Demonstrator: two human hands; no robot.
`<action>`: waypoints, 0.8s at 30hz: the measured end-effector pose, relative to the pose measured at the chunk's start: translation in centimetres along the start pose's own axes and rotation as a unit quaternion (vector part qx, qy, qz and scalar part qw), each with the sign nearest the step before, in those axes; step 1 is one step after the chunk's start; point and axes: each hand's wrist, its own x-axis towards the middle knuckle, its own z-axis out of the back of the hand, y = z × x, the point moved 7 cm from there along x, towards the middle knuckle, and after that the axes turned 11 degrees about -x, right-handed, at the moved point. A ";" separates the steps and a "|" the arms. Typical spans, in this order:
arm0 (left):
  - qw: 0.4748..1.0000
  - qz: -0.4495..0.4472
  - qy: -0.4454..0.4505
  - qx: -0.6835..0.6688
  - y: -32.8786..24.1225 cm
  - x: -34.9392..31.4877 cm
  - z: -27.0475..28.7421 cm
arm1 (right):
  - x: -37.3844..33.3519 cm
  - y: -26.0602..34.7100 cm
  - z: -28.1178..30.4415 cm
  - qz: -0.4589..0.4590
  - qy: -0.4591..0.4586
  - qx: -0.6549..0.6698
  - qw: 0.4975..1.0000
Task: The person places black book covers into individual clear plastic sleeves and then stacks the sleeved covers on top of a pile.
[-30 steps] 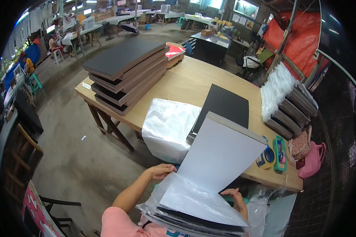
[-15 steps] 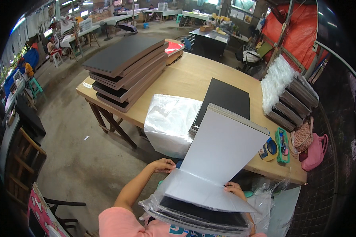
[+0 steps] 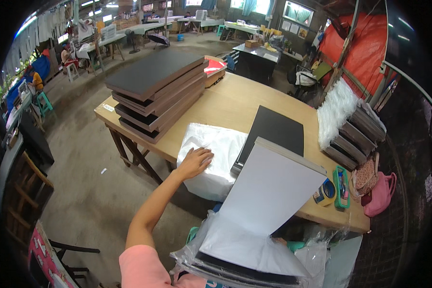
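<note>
Head view: left fingers [image 3: 205, 157] loosely spread on the white plastic [image 3: 221, 141], centre, no grip evident; right hand [image 3: 280, 241] mostly hidden, lower right, hold cannot be told. Open album [image 3: 278, 187] lower centre, clear film [image 3: 207, 225] about its lower end; stack [image 3: 357, 127] at right looks already bagged, boards [image 3: 153, 77] upper left look unbagged. Most room on the desk [image 3: 235, 98] right of the boards; plastic overhangs the near edge.

Tabletop [image 3: 230, 103] lies open between dark stack [image 3: 151, 77] and black panel [image 3: 277, 132]; the white board [image 3: 278, 187] probably blocks the panel's near end.
</note>
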 end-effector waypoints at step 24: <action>0.902 -0.057 -0.353 -0.241 -0.9 10.4 10.4 | 2.1 56.4 -30.8 0.660 0.171 -0.464 0.565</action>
